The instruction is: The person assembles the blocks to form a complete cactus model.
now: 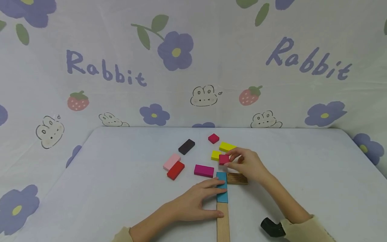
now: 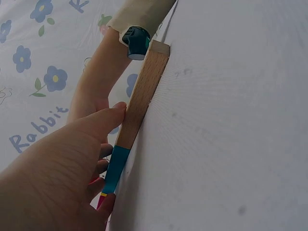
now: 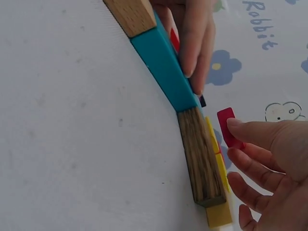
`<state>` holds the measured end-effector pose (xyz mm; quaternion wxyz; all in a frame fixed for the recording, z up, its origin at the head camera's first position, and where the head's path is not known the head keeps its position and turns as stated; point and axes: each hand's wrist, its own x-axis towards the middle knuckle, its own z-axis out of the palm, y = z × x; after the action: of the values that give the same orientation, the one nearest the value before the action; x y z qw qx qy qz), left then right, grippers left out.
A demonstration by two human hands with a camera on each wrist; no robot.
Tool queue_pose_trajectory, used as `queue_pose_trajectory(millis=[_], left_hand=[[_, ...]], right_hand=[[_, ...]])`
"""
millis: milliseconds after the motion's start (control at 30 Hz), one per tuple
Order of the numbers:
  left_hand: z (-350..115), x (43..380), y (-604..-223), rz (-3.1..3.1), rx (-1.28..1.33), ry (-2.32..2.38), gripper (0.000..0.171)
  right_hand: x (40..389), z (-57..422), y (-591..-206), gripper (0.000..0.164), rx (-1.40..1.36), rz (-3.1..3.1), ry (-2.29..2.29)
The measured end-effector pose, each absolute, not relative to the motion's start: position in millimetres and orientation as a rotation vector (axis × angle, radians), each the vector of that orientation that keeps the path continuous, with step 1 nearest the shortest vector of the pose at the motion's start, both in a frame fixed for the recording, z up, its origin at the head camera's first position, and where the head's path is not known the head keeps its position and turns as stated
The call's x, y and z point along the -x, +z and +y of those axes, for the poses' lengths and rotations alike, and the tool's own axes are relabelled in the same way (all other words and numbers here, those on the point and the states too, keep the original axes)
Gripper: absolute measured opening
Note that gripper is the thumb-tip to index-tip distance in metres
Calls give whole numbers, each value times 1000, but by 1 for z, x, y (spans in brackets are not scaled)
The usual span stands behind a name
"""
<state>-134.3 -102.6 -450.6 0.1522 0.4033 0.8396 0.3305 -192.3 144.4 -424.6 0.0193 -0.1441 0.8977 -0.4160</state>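
My right hand (image 1: pixel 249 164) pinches a small crimson block (image 1: pixel 224 159) between thumb and fingers, above the table and close to a yellow block (image 1: pixel 216 155). In the right wrist view the crimson block (image 3: pixel 229 129) is seen at the fingertips. With its fingers spread, my left hand (image 1: pixel 196 198) rests on a blue block (image 1: pixel 222 191), while its thumb touches a light wooden block (image 1: pixel 223 223). Those two lie end to end in a line. A dark-grained wooden block (image 1: pixel 237 178) sits against the far end of the blue one, pointing right.
Beyond the hands lie a magenta block (image 1: pixel 204 170), a red block (image 1: pixel 175 170), a pink block (image 1: pixel 171 162), a black block (image 1: pixel 186 147), another crimson block (image 1: pixel 213 138) and a longer yellow block (image 1: pixel 227 147). A black wrist device (image 1: pixel 272 227) is at the right sleeve.
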Motion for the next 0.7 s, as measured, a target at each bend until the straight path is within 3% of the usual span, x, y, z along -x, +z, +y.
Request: queue_pose_trajectory(millis=[700], left_hand=[[-103,133,-449,2406,-1194,985,65]], right_hand=[[191,136,-431,32,507,2935,-1027]])
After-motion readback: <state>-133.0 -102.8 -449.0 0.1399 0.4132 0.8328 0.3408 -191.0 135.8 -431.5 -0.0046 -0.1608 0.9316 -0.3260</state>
